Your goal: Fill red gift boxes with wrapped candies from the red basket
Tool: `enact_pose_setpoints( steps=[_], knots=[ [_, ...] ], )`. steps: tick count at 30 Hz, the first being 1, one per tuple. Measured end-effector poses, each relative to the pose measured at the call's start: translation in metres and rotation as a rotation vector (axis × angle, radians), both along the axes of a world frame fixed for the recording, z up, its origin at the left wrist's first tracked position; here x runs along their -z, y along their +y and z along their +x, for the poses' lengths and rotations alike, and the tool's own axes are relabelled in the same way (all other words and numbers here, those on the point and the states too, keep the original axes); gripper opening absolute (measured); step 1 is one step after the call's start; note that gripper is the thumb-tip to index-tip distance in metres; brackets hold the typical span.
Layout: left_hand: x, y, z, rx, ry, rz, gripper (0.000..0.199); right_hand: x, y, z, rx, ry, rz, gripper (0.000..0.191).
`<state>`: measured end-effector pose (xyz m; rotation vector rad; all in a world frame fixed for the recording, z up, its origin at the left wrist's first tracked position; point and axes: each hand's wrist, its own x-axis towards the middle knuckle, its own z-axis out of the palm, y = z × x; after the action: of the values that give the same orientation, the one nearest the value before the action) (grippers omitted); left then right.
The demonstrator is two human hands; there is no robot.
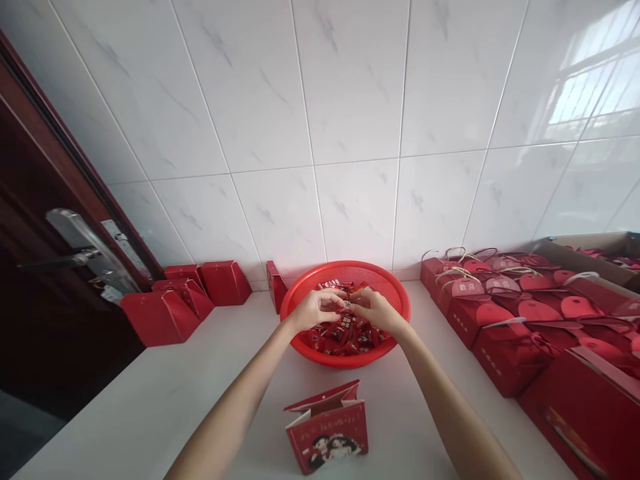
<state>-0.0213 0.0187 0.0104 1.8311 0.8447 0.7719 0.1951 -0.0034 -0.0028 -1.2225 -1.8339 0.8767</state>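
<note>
Both hands are over a round red plastic basket (pixel 395 293) filled with red-wrapped candies (pixel 333 343). A small wrapped candy (pixel 347 305) with pale lettering sits between the fingertips of my left hand (pixel 316 311) and my right hand (pixel 374 309). The fingers of each hand are curled inward and pinch it from either side. Below the basket, nearer to me, a red gift box (pixel 327 430) with a cartoon couple on its front stands with its top open.
Several closed red boxes (pixel 160 319) stand at the left by a dark door (pixel 45 267) with a metal handle. Rows of red boxes with string handles (pixel 493 320) fill the right side. Behind them is a cardboard carton (pixel 565 257). A tiled wall (pixel 350 207) backs the white tabletop (pixel 200 380).
</note>
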Motion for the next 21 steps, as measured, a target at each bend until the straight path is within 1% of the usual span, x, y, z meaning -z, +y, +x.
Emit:
enact_pose_setpoints(
  steps=[5, 7, 8, 10, 11, 13, 15, 16, 21],
  knots=[
    [0.001, 0.000, 0.000, 0.028, 0.044, 0.003, 0.023, -0.003, -0.001, 0.004, -0.035, 0.272, -0.133, 0.039],
    [0.003, 0.001, 0.001, 0.042, 0.072, 0.013, 0.032, -0.007, -0.004, 0.005, -0.002, 0.413, -0.168, 0.039],
    [0.004, 0.002, 0.002, 0.029, 0.119, 0.037, 0.039, -0.009, -0.005, 0.005, 0.036, 0.481, -0.172, 0.038],
    [0.008, 0.004, 0.002, -0.034, 0.286, 0.106, 0.053, -0.012, -0.006, 0.005, 0.128, 0.581, -0.169, 0.031],
    [0.010, 0.006, 0.002, -0.071, 0.382, 0.139, 0.056, -0.013, -0.007, 0.006, 0.165, 0.608, -0.167, 0.026],
    [0.013, 0.009, 0.002, -0.116, 0.551, 0.177, 0.054, -0.013, -0.007, 0.007, 0.213, 0.637, -0.167, 0.020],
    [0.015, 0.010, 0.002, -0.116, 0.649, 0.176, 0.051, -0.012, -0.005, 0.008, 0.247, 0.677, -0.174, 0.017],
    [0.015, 0.010, 0.002, -0.113, 0.693, 0.178, 0.053, -0.012, -0.004, 0.009, 0.260, 0.702, -0.178, 0.017],
    [0.013, 0.008, 0.004, -0.108, 0.855, 0.215, 0.069, -0.012, 0.000, 0.010, 0.298, 0.836, -0.190, 0.021]
  ],
)
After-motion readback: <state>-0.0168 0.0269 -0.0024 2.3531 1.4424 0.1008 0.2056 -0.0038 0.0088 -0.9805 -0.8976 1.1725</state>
